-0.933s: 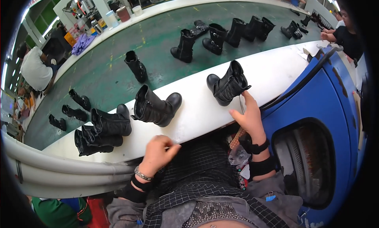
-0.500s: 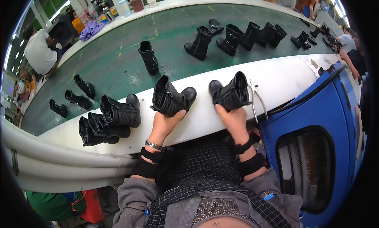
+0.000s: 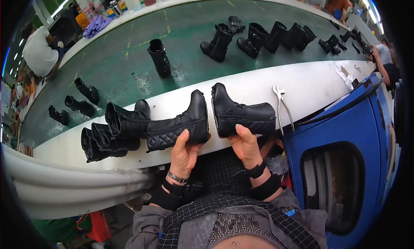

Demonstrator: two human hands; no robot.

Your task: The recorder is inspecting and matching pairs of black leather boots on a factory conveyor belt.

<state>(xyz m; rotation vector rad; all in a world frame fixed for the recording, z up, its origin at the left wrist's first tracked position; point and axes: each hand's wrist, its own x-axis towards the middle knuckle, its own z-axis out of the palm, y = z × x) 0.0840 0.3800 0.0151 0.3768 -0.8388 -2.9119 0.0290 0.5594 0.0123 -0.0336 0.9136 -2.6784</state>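
Note:
Two black boots are held up side by side over the white ledge, turned sideways with their soles facing each other. My left hand (image 3: 185, 156) is closed around the heel end of the left boot (image 3: 177, 124), thumb on its quilted side by the zip. The right boot (image 3: 243, 115) is gripped the same way by my right hand (image 3: 246, 147), its shaft pointing right. Left of them, several more black boots (image 3: 123, 119) stand close together on the ledge. A pair of pincers (image 3: 282, 104) with pale metal handles lies to the right of the right boot.
Beyond the white ledge (image 3: 310, 79) runs a green conveyor belt (image 3: 185, 46) carrying several black boots (image 3: 252, 40). A blue machine (image 3: 336, 150) with a dark window stands at my right. Thick pale tubing (image 3: 77, 175) is at my left. Other people sit farther along the line.
Both boots have been tipped from upright onto their sides, toes pointing away and soles brought together. My hands have shifted to the heel ends and moved slightly closer. Belt boots drifted slightly left.

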